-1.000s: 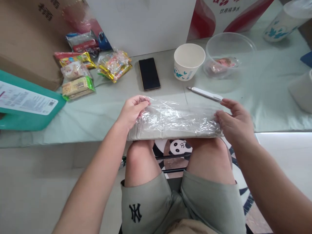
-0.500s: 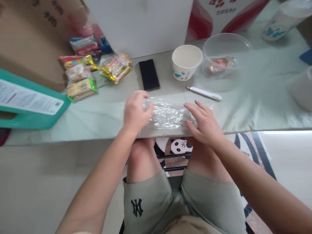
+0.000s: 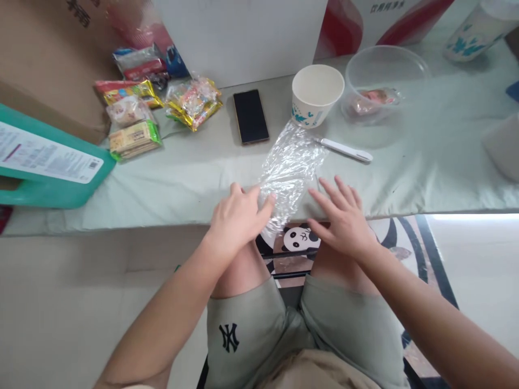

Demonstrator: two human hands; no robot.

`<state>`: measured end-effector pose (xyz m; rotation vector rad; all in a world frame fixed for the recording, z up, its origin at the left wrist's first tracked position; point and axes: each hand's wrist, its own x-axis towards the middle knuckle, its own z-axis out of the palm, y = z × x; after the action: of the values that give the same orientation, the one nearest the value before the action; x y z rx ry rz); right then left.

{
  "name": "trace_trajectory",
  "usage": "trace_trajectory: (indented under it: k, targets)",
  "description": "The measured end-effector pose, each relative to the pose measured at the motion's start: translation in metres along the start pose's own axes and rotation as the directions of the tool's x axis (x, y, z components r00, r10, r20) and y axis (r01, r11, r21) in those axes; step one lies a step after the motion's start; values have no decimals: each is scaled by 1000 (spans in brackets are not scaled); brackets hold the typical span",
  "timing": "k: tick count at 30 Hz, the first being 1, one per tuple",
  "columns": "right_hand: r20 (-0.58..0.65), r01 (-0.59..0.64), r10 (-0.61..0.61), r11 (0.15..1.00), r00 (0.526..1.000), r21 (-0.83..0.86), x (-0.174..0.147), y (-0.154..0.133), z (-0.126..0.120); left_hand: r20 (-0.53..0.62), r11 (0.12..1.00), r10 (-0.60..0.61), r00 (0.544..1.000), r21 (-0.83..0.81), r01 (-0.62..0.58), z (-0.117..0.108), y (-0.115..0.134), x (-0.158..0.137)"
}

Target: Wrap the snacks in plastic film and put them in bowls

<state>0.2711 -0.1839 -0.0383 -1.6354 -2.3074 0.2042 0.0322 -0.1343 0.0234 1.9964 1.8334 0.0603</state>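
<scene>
A crinkled clear plastic bag or wrapper (image 3: pixel 290 167) lies slantwise on the cloth, from the base of the paper cup (image 3: pixel 316 100) down over the table's front edge. At its lower left side rests my left hand (image 3: pixel 241 216), thumb and forefinger apart and touching the plastic, the other fingers partly hidden. My right hand (image 3: pixel 343 219) is open with fingers spread, just right of the plastic and holding nothing. A white pen-like cutter (image 3: pixel 344 149) lies beyond my right hand, its tip by the plastic.
A black phone (image 3: pixel 251 116) lies left of the cup. Several snack packets (image 3: pixel 135 140) and a green jug (image 3: pixel 57 167) are at the left. A clear plastic bowl (image 3: pixel 385 70) stands by a wrapped item (image 3: pixel 375 100). Boxes (image 3: pixel 243 38) line the back.
The plastic has turned from lying along the table edge to a slant towards the cup, and its near end now overhangs. My left hand has moved right and nearer me; my right fingers have spread.
</scene>
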Motion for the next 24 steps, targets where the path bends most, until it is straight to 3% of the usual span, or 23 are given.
trace_trajectory:
  k: [3,6,8,9,11,13,16,18,21,24]
  targets:
    - [72,116,-121,991,990,73,1,-16,10,159,997,-4,987,-74,16,-3,12,-12]
    - [-34,137,-132,970,991,203,7,-25,11,161,995,-4,987,-101,20,-9,11,-14]
    - [-114,128,-92,923,989,363,10,-25,2,149,974,114,982,-211,-81,-17,1,-13]
    - [-121,109,-60,881,991,460,11,-24,-4,157,934,227,961,-315,-169,-21,-5,-12]
    - [-73,50,-3,761,997,647,11,-22,-18,167,776,480,861,-539,-328,-28,-15,-11]
    - [27,-30,14,625,1000,780,10,-19,-29,147,680,591,793,-620,-392,-29,-20,-9]
    - [125,-146,76,515,989,844,11,-17,-34,116,743,535,837,-536,-401,-15,-15,-2]
    - [121,-210,204,501,972,840,14,-15,-30,126,785,439,890,-535,-312,-1,-7,4]
    - [9,-168,280,550,960,818,19,-13,-21,151,767,265,952,-632,-113,12,0,15]
    - [-70,-120,258,653,964,748,22,-11,-13,170,726,206,964,-687,-34,11,1,23]
